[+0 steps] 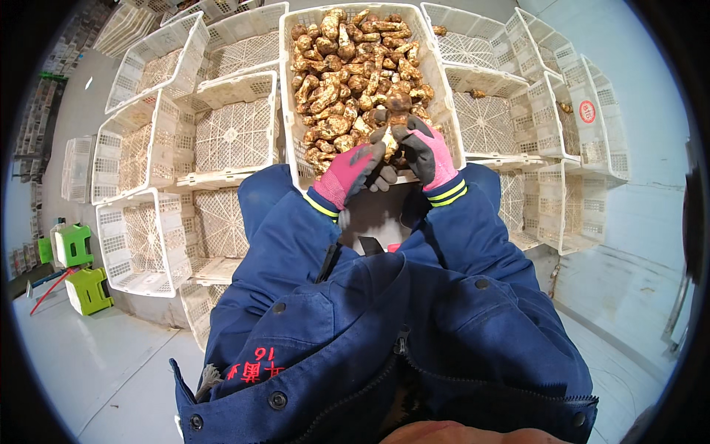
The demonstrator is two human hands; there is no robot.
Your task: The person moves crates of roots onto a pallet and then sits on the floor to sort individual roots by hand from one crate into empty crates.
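Observation:
Pink work gloves with dark grey palms cover both hands. Between them is a matsutake-like mushroom [398, 103], its brown cap pointing away from me and its pale stem base towards me. The fingertips of my left hand [355, 169] pinch the lower stem from the left. From the right, my right hand [426, 149] grips the stem below the cap; some of its fingers are hidden. Both hands are over the near end of a white plastic crate [287, 111] heaped with similar mushrooms [333, 83], brown-capped and streaked with pale flesh.
White mesh crates stand on both sides, among them a left crate [236, 136] and a right crate [485, 125] with a small mushroom piece [477, 94]. Green plastic step stools [89, 289] are on the floor at left. A pale wall [654, 100] bounds the right.

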